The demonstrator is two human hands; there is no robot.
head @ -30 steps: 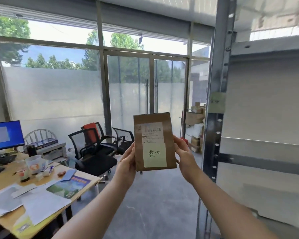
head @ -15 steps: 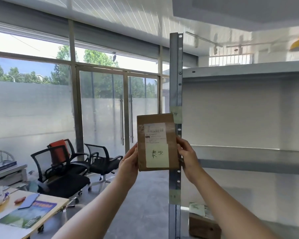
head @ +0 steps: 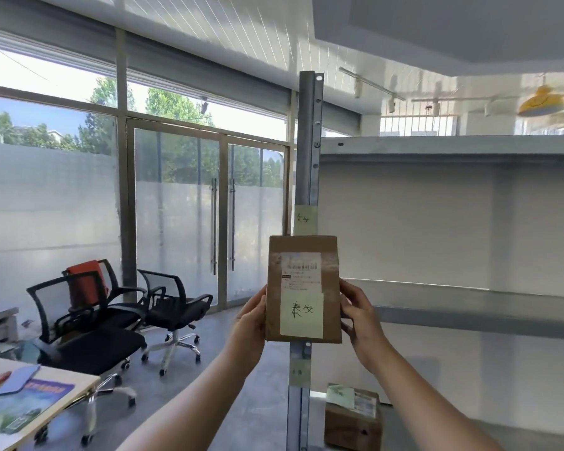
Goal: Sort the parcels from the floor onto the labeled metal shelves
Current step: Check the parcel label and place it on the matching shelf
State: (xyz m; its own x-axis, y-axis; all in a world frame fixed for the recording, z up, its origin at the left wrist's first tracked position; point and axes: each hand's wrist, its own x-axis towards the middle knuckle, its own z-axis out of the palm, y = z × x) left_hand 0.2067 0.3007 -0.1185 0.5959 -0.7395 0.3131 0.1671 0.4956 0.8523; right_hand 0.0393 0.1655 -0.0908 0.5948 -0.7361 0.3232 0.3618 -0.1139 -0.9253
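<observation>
I hold a flat brown cardboard parcel (head: 303, 289) upright in front of the metal shelf post (head: 310, 141). It carries a white shipping label and a pale yellow note with handwritten characters. My left hand (head: 249, 323) grips its left edge and my right hand (head: 358, 312) grips its right edge. Just above the parcel a yellow note (head: 304, 219) with similar handwriting is stuck on the post. The grey shelves (head: 469, 307) stretch to the right. A second brown parcel (head: 352, 418) sits on a lower shelf. Another label (head: 298, 372) is stuck on the post below the held parcel.
Black office chairs (head: 88, 323) stand at the left in front of glass doors (head: 209, 222). A desk corner (head: 30, 398) with papers is at the lower left. Grey floor (head: 235, 369) lies between the chairs and the shelf post.
The view has swung right and up, so the shelf unit now fills the right side. The parcel, still held in both hands, now sits in front of the post just under its yellow label.
</observation>
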